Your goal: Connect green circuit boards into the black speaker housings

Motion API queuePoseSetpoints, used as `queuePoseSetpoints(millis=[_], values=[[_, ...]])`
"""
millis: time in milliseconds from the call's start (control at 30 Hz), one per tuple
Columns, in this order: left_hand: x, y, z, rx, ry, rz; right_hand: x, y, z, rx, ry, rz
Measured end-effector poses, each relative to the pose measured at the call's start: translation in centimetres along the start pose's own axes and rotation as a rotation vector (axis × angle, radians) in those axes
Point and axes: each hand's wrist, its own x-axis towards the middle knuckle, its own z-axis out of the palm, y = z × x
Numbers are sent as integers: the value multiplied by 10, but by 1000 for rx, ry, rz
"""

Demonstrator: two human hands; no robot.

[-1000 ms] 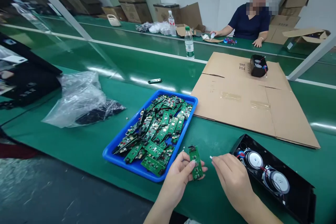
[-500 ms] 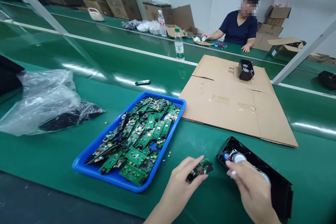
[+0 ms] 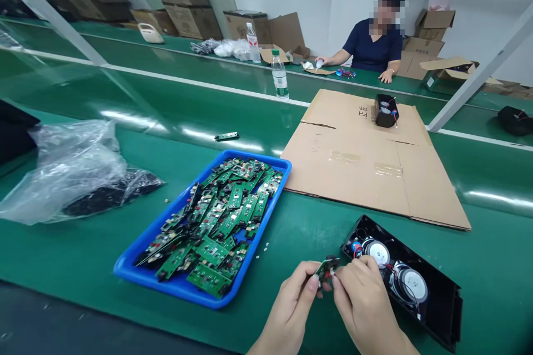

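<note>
My left hand (image 3: 291, 302) pinches a small green circuit board (image 3: 323, 270) by its edges, tilted up over the bench. My right hand (image 3: 362, 294) meets it from the other side, its fingertips closed on a small white wire connector (image 3: 332, 272) at the board. Fingers partly cover the connector, so I cannot tell whether it sits in the board's socket. Just behind my right hand lies an open black speaker housing (image 3: 437, 294). Two round speakers (image 3: 410, 284) with thin red and dark wires show inside it.
Left of my hands, a blue tray (image 3: 120, 266) holds many circuit boards. A cardboard sheet (image 3: 366, 183) carries another black housing (image 3: 386, 111). A plastic bag (image 3: 79, 161), a loose board (image 3: 227, 136) and a water bottle (image 3: 280, 77) are on the benches. A co-worker (image 3: 370, 50) sits opposite.
My right hand has moved left from the speaker housing to the circuit board, uncovering the speakers. The board has been turned more on edge in my left hand.
</note>
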Motion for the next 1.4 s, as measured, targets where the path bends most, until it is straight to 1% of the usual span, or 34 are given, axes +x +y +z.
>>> queuePoseSetpoints(millis=[167, 233, 400, 467, 633, 700, 767, 833, 933, 1100, 1267, 1400], values=[[3, -8, 0, -291, 56, -118, -3, -1, 3, 26, 46, -10], [4, -12, 2, -342, 98, -162, -5, -1, 5, 36, 58, -13], [4, -15, 8, -294, 194, -192, -8, 0, 11, -4, 91, -53], [3, -14, 10, -239, 205, -193, -9, 0, 13, -18, 90, -52], [-1, -14, 16, -148, 213, -114, -11, 2, 15, -11, 92, -30], [-1, -16, 17, -146, 214, -103, -12, 3, 15, 4, 101, -17], [0, -18, 17, -181, 209, -122, -13, 4, 15, 17, 107, -13], [2, -18, 18, -222, 235, -136, -13, 4, 16, 23, 119, -9], [3, -16, 20, -222, 278, -135, -13, 5, 16, 15, 120, 0], [4, -11, 24, -209, 258, -148, -12, 7, 17, 2, 103, 18], [3, -10, 24, -132, 272, -152, -14, 8, 16, -28, 88, 14], [5, -11, 18, -112, 207, -198, -13, 7, 14, -44, 91, 4]])
